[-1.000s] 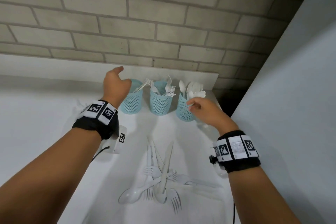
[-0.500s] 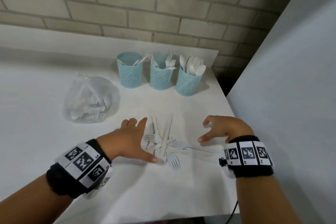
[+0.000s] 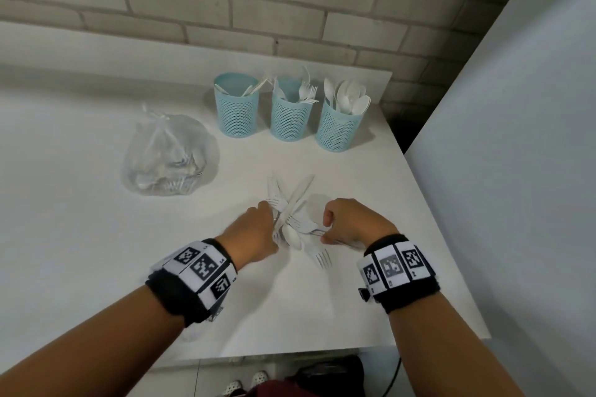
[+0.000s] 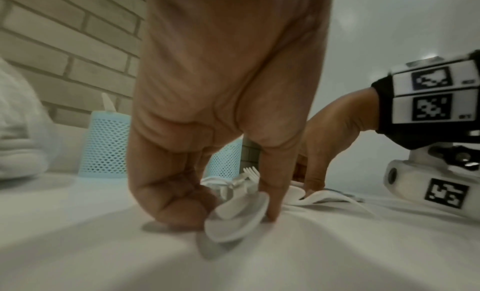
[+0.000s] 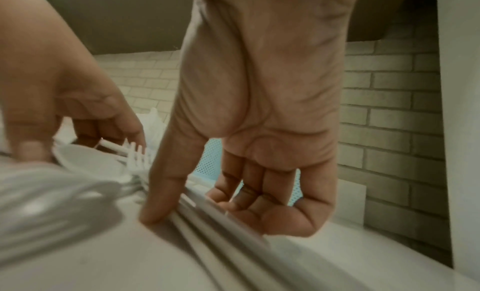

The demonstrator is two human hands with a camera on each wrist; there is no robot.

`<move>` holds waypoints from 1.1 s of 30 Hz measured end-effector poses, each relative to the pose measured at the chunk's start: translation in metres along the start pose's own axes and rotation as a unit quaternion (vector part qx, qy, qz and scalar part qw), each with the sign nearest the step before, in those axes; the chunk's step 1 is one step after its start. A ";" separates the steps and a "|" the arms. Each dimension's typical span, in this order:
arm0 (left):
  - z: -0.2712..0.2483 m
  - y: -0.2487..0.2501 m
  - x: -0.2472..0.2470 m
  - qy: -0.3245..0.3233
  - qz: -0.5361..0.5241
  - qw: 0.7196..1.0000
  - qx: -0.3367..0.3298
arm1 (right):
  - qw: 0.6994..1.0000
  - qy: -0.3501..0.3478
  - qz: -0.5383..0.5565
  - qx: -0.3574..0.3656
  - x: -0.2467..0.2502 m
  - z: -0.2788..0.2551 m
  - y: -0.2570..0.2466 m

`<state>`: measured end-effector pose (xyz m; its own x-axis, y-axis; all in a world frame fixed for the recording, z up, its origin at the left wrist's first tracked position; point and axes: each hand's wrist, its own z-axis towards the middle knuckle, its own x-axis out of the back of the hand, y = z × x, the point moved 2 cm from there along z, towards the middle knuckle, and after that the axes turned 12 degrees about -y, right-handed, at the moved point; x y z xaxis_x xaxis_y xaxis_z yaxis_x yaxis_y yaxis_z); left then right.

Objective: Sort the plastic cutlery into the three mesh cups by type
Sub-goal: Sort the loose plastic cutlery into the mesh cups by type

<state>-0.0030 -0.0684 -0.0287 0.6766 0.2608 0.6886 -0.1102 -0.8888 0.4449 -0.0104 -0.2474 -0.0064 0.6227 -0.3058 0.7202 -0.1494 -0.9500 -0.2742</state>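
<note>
Three light-blue mesh cups stand in a row at the back: the left cup (image 3: 237, 113) with knives, the middle cup (image 3: 290, 119) with forks, the right cup (image 3: 337, 132) with spoons. A loose pile of white cutlery (image 3: 292, 200) lies nearer me, with knives, forks and spoons crossed over each other. My left hand (image 3: 274, 226) is at the pile's left side; in the left wrist view my left hand (image 4: 233, 213) pinches spoon bowls (image 4: 237, 217) between thumb and curled fingers. My right hand (image 3: 324, 232) is at the pile's right side; in the right wrist view my right hand (image 5: 192, 205) pinches fork handles (image 5: 207, 211).
A knotted clear plastic bag (image 3: 167, 158) with more cutlery lies left of the pile. The white table's right edge (image 3: 429, 203) meets a grey panel, and its front edge (image 3: 290, 353) is close. A brick wall stands behind the cups.
Both hands came back from the cups to the pile. Half a second ago they hovered open at its sides; now each has closed on cutlery.
</note>
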 end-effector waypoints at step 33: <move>0.014 0.037 0.060 0.062 -0.630 0.755 -0.168 | 0.788 -0.172 0.539 0.244 0.038 0.015 -0.044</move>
<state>0.0431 -0.0913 0.0211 0.3267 0.8719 -0.3647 0.3718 0.2362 0.8978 0.0312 -0.2165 0.0236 0.5203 -0.8032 -0.2902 -0.4726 0.0122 -0.8812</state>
